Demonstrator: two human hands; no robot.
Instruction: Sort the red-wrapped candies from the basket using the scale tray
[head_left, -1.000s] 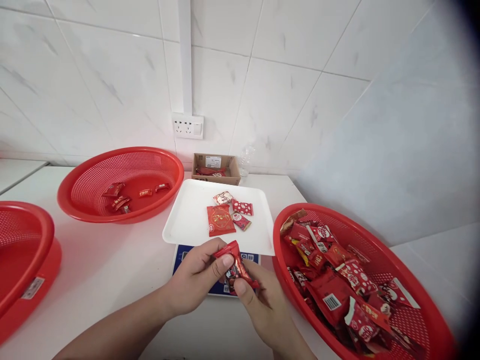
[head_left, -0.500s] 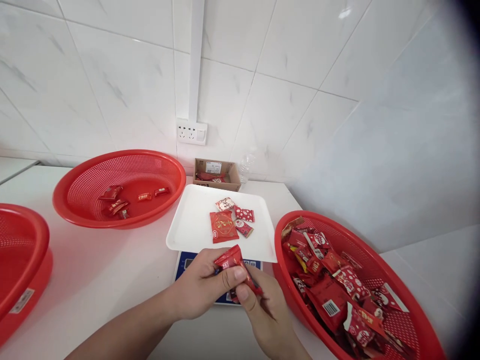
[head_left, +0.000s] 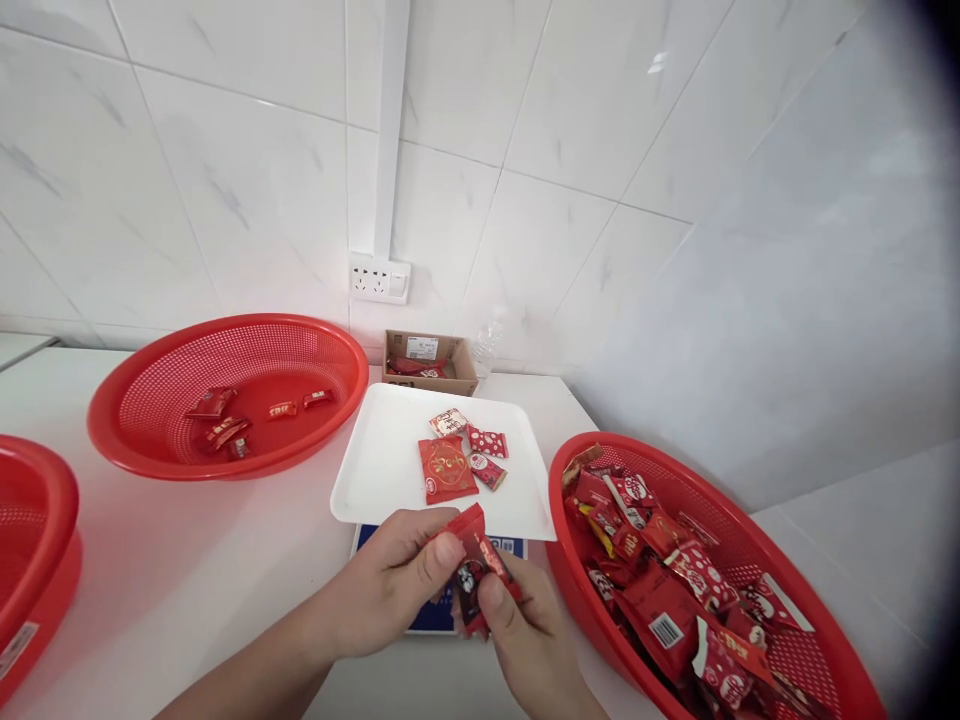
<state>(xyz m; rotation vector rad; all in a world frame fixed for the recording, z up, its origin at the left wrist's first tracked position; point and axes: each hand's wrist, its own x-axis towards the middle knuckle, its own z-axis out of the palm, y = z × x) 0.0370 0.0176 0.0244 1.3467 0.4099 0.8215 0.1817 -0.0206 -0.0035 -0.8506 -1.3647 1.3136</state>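
Between my left hand (head_left: 409, 570) and my right hand (head_left: 525, 620) are small red candy packets (head_left: 480, 560), pinched under both thumbs; a darker brown-red one overlaps a bright red one, and how many there are I cannot tell. Both hands are closed in front of a white tray (head_left: 367, 470). On that tray lie a large red packet with gold print (head_left: 448, 468), a cream packet (head_left: 448, 422), a dotted red packet (head_left: 487, 442) and a small red-brown packet (head_left: 487, 470). Under the tray and partly behind my hands sits a blue scale (head_left: 431, 618).
To the right stands a red basket (head_left: 559, 500) full of red wrapped snacks. At the left back, another red basket (head_left: 112, 445) holds several small packets. Part of a third red basket (head_left: 52, 560) shows at the left edge. A cardboard box (head_left: 461, 365) and a clear plastic bottle (head_left: 489, 345) stand by the wall.
My thumbs have moved apart on the packets, and the darker packet's printed face now shows. The view has tilted slightly up. The packets on the tray lie as before.
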